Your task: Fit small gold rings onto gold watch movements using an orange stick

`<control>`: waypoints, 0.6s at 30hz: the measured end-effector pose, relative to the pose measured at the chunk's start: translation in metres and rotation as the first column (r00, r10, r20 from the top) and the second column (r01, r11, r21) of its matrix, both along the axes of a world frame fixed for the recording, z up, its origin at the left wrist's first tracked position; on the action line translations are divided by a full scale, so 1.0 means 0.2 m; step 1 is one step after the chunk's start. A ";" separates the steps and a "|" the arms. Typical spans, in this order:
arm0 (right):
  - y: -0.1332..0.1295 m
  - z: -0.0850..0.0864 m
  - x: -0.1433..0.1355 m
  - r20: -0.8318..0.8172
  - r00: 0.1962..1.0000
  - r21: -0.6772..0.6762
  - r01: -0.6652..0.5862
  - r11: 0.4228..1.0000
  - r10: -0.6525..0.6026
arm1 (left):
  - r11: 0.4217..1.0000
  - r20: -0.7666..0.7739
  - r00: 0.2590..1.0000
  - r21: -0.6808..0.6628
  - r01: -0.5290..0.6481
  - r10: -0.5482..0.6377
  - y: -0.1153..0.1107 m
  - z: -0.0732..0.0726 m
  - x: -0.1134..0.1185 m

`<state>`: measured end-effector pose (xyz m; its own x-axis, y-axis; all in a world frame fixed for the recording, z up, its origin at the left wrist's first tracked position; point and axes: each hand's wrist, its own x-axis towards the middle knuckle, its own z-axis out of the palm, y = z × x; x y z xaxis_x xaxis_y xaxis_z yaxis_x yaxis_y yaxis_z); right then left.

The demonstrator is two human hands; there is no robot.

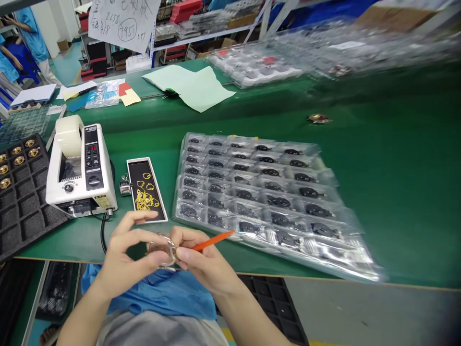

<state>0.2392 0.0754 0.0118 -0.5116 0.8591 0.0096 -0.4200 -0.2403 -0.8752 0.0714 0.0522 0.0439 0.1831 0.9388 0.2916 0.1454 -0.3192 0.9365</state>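
Note:
Close to my body, just over the table's front edge, I hold a shiny rimmed piece that looks like a watch case (162, 251), its middle see-through. My left hand (131, 254) curves round it, thumb and fingers on its left side. On the other side my right hand (201, 254) pinches its edge and also keeps a thin orange pointed stick (217, 239), tip toward the right. Beyond my left hand lies a shallow white-rimmed box (158, 199) with yellow rings (146, 199) on its black bottom. A clear plastic tray (230, 229) of dark oval parts lies right of my hands.
A white tape dispenser (99, 180) stands at left, beside a black compartment tray (27, 206) with gold round pieces. A small metal counter (125, 186) touches the shallow box. Pale green paper (207, 91) and a loose shiny piece (319, 118) lie farther back.

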 end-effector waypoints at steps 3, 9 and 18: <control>-0.01 -0.01 -0.03 -0.049 0.999 -0.039 -0.019 0.999 0.017 | 0.996 0.059 0.995 -0.027 0.083 -0.082 0.01 -0.02 0.04; -0.03 -0.02 -0.06 -0.059 0.996 -0.053 -0.063 0.997 0.059 | 0.987 0.127 0.979 -0.012 0.160 -0.157 0.04 -0.06 0.04; -0.02 0.06 -0.12 -0.082 0.959 -0.102 -0.277 0.955 0.270 | 0.972 -0.030 0.991 0.191 0.133 -0.130 -0.01 -0.03 -0.01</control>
<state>0.2154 0.0707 0.0230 -0.7286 0.6840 -0.0361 -0.3808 -0.4483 -0.8087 0.0691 0.0493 0.0382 0.3078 0.8329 0.4600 0.1052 -0.5103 0.8535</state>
